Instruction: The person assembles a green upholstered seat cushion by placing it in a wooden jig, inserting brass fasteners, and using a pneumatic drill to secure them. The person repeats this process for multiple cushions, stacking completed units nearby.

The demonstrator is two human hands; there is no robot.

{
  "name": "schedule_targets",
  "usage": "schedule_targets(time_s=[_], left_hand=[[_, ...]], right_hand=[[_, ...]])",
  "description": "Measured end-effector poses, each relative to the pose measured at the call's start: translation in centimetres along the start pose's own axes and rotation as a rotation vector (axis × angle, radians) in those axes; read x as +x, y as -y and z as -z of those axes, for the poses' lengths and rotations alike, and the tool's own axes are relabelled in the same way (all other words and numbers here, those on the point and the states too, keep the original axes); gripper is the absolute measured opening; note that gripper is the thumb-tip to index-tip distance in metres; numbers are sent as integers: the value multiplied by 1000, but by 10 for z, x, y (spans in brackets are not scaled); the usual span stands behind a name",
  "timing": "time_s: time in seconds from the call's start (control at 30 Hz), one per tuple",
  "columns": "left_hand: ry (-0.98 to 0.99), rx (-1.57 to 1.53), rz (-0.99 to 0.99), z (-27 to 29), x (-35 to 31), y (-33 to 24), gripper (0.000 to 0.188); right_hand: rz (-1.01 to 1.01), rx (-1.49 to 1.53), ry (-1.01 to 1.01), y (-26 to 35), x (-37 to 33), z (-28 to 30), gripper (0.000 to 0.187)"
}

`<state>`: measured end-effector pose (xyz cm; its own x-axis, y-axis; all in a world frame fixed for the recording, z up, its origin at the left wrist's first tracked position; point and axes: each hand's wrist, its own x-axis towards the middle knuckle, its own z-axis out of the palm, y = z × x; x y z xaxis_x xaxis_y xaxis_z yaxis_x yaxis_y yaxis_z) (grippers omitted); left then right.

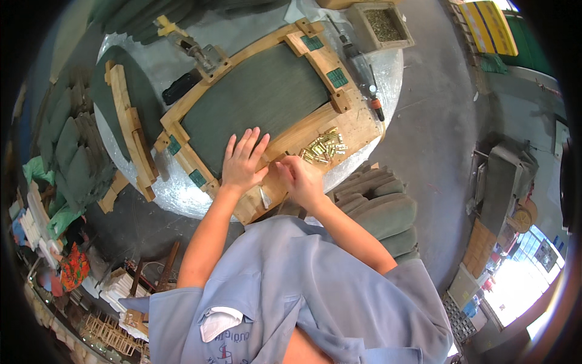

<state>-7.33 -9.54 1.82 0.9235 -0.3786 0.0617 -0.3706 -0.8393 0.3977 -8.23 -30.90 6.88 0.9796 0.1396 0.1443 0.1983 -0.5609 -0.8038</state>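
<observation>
A dark grey-green panel [260, 91] lies inside a wooden frame [303, 131] on a board. My left hand [242, 164] rests on the panel's near edge and the frame rail, fingers stretched out, holding nothing. Beside it, over the near rail, my right hand [301, 180] is closed with its fingers curled together. Whatever is between those fingers is hidden. Just beyond the right hand, a loose pile of small brass-coloured metal fittings [324, 145] lies on the board. Green pads [336, 77] sit on the frame's side pieces.
A toggle clamp [203, 57] is at the frame's far left. To the right lie a power screwdriver [367, 79] and a box of small pieces [382, 25]. A curved wooden piece [128, 121] lies left. Stacked dark panels [385, 212] stand near my right arm.
</observation>
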Motion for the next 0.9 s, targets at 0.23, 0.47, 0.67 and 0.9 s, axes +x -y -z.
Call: schedule_targets(time_s=[0.23,0.47,0.67,0.9], left_hand=[[2,13,8,-1,3,-4,105],[-45,43,-42,2,2,-2,104],[-35,44,-35,1,-5,-6,109],[-50,67,-57,0,2,-5,106]], right_hand=[[-86,-179,-27,-11,3,-20,12],[15,-49,-165,-6,-11,-6,15],[222,-25,-208,9,-20,12,16],[88,-268,-10,-25,-6,-21,16]])
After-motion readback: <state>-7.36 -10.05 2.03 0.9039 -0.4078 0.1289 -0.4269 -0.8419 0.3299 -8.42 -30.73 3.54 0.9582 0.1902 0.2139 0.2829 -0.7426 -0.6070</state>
